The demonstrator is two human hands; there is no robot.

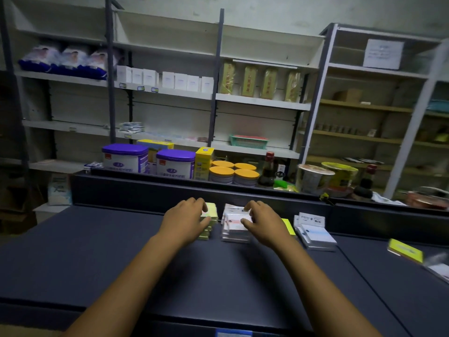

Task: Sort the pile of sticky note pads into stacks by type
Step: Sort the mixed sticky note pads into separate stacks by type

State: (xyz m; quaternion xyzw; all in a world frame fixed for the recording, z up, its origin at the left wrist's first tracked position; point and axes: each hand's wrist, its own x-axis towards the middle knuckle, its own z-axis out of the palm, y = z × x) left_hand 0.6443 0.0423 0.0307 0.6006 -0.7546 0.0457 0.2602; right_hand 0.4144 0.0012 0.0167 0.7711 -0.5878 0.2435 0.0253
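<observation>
Head view: two hands tidy two stacks of sticky pads.

The left hand curls its grip round the yellow stack. The right hand clamps the white stack, just beside it, far across the dark surface.

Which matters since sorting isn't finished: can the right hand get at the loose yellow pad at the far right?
Probably yes: the yellow pad lies uncovered on the counter, but the right hand grips the white stack.

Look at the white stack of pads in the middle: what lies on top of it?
The right hand lies on the white stack, fingers curled over its top pad. The pad's right part is covered by the hand.
</observation>
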